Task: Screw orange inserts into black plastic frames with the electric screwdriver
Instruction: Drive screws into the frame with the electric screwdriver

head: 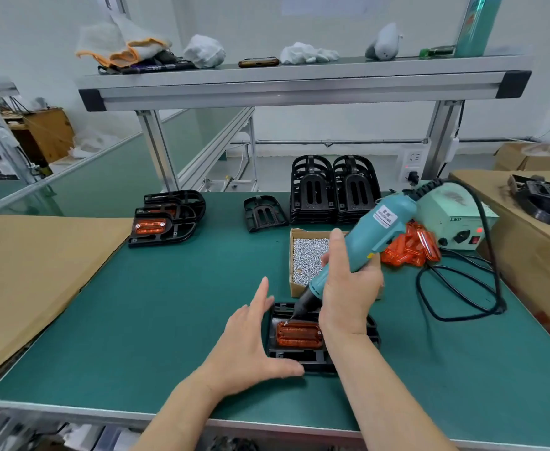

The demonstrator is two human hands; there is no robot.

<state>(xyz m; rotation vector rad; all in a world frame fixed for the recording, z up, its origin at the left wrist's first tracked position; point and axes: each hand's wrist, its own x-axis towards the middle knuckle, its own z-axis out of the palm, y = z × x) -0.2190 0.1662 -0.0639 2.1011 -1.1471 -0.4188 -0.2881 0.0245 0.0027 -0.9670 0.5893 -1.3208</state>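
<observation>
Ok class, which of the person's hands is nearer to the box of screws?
Right. The right hand grips the screwdriver just in front of the box, overlapping its near edge. The left hand lies lower and further left, against the black frame.

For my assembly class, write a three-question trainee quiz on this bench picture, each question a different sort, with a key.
1. True or false: the left hand grips the electric screwdriver.
2. Which corner of the orange insert does the screwdriver tip touch? A far left, B near right, C near left.
3. Fill in: the cardboard box behind the black frame holds ____.
Key: 1 false; 2 A; 3 screws.
</observation>
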